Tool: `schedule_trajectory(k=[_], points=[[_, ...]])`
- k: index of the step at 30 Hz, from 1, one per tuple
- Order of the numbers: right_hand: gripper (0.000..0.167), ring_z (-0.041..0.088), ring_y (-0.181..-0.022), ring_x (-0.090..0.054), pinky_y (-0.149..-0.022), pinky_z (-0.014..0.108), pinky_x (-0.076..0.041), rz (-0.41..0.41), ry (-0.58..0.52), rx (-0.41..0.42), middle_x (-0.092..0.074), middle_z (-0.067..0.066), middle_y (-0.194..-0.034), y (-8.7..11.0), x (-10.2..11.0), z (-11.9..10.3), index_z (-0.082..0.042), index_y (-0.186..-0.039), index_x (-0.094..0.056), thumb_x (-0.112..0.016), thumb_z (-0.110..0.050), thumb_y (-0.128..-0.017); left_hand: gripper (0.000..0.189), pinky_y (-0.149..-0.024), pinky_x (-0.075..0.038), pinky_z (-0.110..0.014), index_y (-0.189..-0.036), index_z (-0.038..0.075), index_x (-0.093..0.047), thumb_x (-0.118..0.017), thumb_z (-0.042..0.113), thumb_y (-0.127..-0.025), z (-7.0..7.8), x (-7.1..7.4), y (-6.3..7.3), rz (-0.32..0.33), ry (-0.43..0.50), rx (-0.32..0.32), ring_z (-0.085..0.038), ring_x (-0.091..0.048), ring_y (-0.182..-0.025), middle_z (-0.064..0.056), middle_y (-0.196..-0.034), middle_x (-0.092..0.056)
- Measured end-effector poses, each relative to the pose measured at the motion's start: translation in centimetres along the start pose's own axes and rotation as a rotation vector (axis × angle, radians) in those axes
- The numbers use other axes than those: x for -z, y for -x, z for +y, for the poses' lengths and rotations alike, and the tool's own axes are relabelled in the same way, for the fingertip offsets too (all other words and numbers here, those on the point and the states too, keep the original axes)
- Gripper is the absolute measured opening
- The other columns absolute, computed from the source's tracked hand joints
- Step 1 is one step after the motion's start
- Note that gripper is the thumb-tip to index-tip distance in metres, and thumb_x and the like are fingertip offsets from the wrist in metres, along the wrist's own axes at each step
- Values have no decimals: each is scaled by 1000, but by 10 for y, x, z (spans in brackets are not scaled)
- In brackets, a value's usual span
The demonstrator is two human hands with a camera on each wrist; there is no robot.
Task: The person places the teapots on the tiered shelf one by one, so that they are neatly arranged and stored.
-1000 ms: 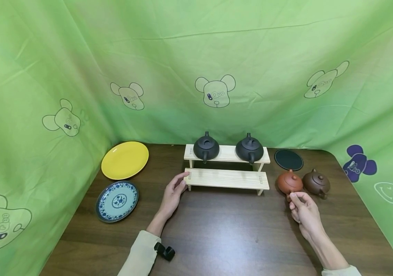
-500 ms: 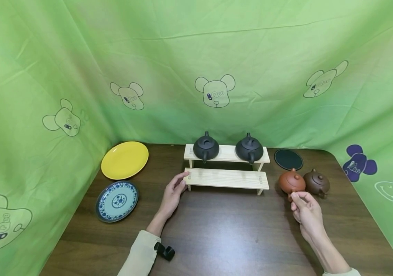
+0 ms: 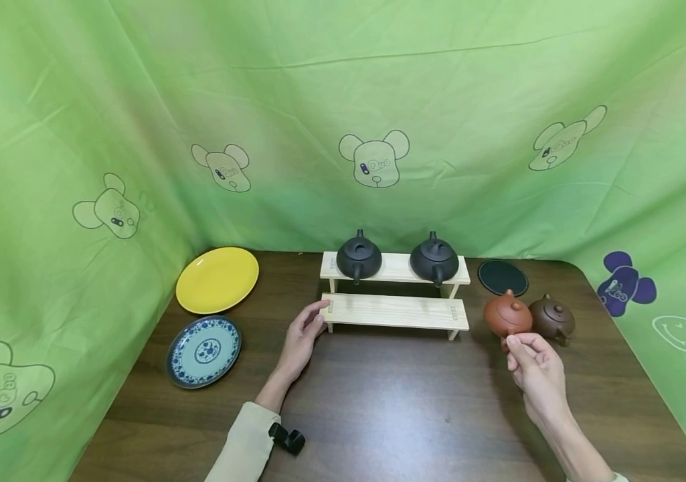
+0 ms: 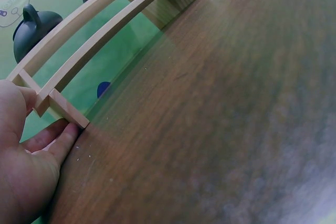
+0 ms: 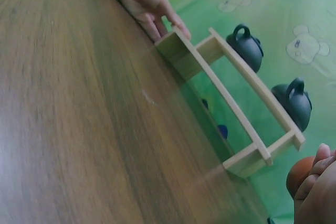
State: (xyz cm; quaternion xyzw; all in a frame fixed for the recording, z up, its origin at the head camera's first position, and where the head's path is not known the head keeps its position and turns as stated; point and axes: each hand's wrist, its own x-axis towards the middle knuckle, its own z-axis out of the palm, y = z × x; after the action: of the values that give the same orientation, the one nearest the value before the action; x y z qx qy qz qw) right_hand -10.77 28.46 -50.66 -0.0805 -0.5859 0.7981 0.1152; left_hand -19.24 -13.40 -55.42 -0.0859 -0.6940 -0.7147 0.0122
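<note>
My right hand point(image 3: 538, 375) pinches the handle of a reddish-orange clay teapot point(image 3: 507, 316) between thumb and fingers. The teapot is upright and overlaps a dark brown teapot point(image 3: 552, 318) in the head view. In the right wrist view, curled fingers hide most of the orange teapot point(image 5: 299, 176). My left hand point(image 3: 302, 340) holds the left end of a two-tier wooden stand point(image 3: 393, 311), with digits at the board's end and beside the leg point(image 4: 68, 109). On the upper tier sit two black teapots, the left one point(image 3: 359, 260) and the right one point(image 3: 434, 261).
A yellow plate point(image 3: 217, 280) and a blue-patterned plate point(image 3: 204, 351) lie at the left of the brown table point(image 3: 379, 408). Behind the clay teapots is a dark round coaster point(image 3: 502, 278). Green printed cloth point(image 3: 294, 100) surrounds the table's back and sides.
The orange teapot has shifted slightly right, then back left and a little upward in the head view, with my right hand on its handle. My left hand stays at the stand.
</note>
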Motion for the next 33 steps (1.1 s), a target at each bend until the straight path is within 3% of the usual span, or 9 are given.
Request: schedule_trajectory(k=[6, 13, 20, 24, 27, 33], points=[[26, 2, -52, -50, -52, 39, -3, -29, -14, 22, -70, -6, -73, 6, -8, -4, -13, -93, -70, -60, 0, -113, 38, -120, -52, -42, -153, -2, -60, -50, 4, -117, 1, 0, 0, 4, 11, 25, -29, -53, -146, -21, -163, -55], [27, 2, -50, -46, -52, 40, 0, -69, -9, 45, -64, -6, -68, 13, -16, -5, -11, -94, -69, -56, 3, -113, 36, -111, -57, -31, -150, 1, -64, -54, 12, -117, -6, 2, 0, -11, -9, -77, -19, -58, -140, -21, -159, -58], [26, 15, -51, -30, -50, 42, 2, -121, -9, 71, -65, -6, -70, 19, -26, -5, -9, -97, -67, -53, 6, -113, 37, -114, -54, -30, -151, 0, -63, -53, 9, -117, -5, 3, 1, -6, -5, -35, -20, -56, -143, -20, -160, -58], [21, 23, -55, -20, -50, 42, 3, -128, 1, 69, -64, -6, -68, 22, -29, -2, -6, -99, -65, -54, 6, -113, 36, -113, -56, -31, -151, 0, -63, -53, 10, -117, -7, 4, 1, -7, 1, -64, -19, -58, -141, -21, -159, -59], [15, 25, -57, -18, -50, 43, 3, -132, 8, 67, -63, -6, -68, 24, -31, 0, -1, -100, -63, -57, 3, -113, 36, -112, -56, -30, -150, 1, -64, -54, 11, -117, -8, 4, 1, -9, -3, -81, -17, -58, -140, -20, -159, -59], [10, 26, -58, -18, -49, 43, 2, -164, 22, 62, -63, -5, -68, 27, -36, 2, 2, -102, -60, -60, 1, -112, 37, -116, -55, -36, -151, -2, -62, -53, 10, -117, -5, 3, 1, -12, -11, -51, -24, -56, -143, -22, -161, -57]])
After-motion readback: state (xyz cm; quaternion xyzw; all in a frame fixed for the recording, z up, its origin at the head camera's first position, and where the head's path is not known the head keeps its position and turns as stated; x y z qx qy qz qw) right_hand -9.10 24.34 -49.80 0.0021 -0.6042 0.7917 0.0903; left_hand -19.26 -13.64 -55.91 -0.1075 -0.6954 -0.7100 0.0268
